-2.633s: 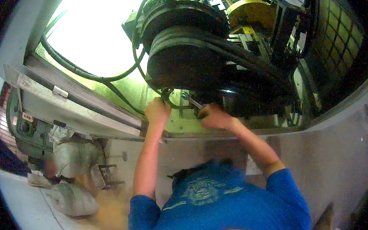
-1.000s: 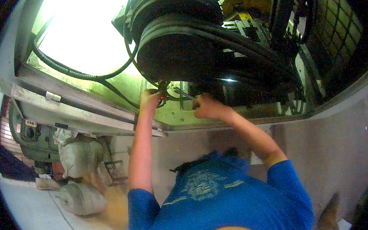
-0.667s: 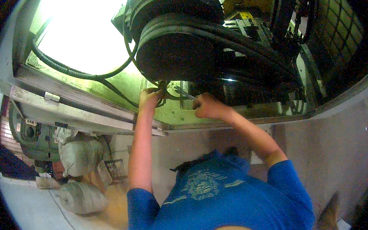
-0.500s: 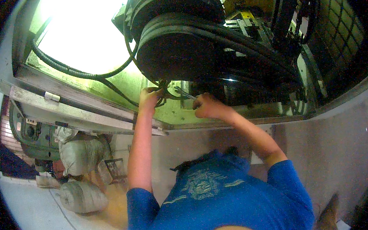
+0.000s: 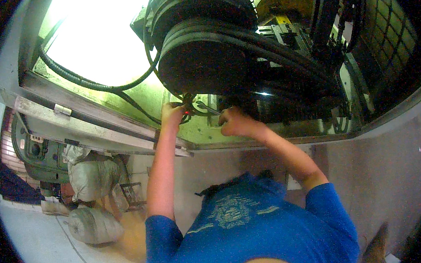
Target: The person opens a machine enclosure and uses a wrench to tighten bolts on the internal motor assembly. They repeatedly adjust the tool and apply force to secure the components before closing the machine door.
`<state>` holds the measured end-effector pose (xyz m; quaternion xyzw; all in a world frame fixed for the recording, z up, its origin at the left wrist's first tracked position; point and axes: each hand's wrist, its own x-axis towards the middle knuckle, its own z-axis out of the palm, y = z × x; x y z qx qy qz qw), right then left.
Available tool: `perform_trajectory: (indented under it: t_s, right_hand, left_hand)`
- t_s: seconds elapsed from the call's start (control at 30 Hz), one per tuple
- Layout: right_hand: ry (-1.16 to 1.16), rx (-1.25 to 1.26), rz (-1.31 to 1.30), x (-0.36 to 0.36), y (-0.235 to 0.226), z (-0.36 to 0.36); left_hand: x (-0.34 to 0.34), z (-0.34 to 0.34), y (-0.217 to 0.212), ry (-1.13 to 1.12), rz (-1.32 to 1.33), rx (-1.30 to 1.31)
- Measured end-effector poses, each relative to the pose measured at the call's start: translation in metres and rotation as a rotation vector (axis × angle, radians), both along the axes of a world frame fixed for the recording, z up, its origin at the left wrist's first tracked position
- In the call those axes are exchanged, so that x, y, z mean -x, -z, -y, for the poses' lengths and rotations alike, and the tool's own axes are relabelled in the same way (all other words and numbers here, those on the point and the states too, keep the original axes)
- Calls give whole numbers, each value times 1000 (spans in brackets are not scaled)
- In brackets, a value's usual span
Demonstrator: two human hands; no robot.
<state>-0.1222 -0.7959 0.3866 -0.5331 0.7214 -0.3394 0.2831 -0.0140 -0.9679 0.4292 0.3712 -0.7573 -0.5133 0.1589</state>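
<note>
Both of the person's arms reach up toward twelve o'clock, into the open side of a green machine. The left hand [image 5: 172, 112] is closed around something small with a red part just under the large black pulley [image 5: 201, 59]; what it grips is too small to make out. The right hand [image 5: 234, 123], at about three o'clock from the left one and near it, is curled into a fist around the handle end of a metal wrench [image 5: 203, 108], whose shaft slants up toward ten o'clock so that its head sits between the two hands, right beneath the pulley. Dark drive belts [image 5: 283, 59] wrap the pulley and run off toward three o'clock. A yellow round part [image 5: 282, 1] sits at one o'clock from the pulley. A black hose [image 5: 92, 83] loops across the bright opening at ten o'clock. Below the hands a grey metal ledge [image 5: 278, 139] crosses the machine. At eight o'clock, well apart from the hands, stuffed grey sacks [image 5: 91, 196] lie on the floor. The person's blue shirt [image 5: 255, 230] fills six o'clock.
</note>
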Motion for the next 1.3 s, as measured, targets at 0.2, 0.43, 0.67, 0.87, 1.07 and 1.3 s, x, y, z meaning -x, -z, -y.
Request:
perform_trajectory:
  t_s: [0.2, 0.43, 0.67, 0.87, 1.07, 1.3]
  right_hand:
    - [-14, -15, 5, 0, -1, 1]
    - [22, -29, -13, -1, -2, 5]
    - [-18, -41, 3, 1, 1, 7]
    - [-11, -22, -1, 0, 1, 8]
    - [37, 7, -53, 3, 14, 17]
    - [3, -73, -52, 8, 3, 28]
  left_hand:
    - [0, 3, 3, -28, 11, 30]
    - [0, -9, -8, -27, -2, 44]
    - [0, -6, -2, -34, -35, 27]
    - [-1, 3, 5, -33, -93, -61]
    - [0, -4, -4, 17, -74, -24]
    - [-1, -2, 1, 9, -118, 2]
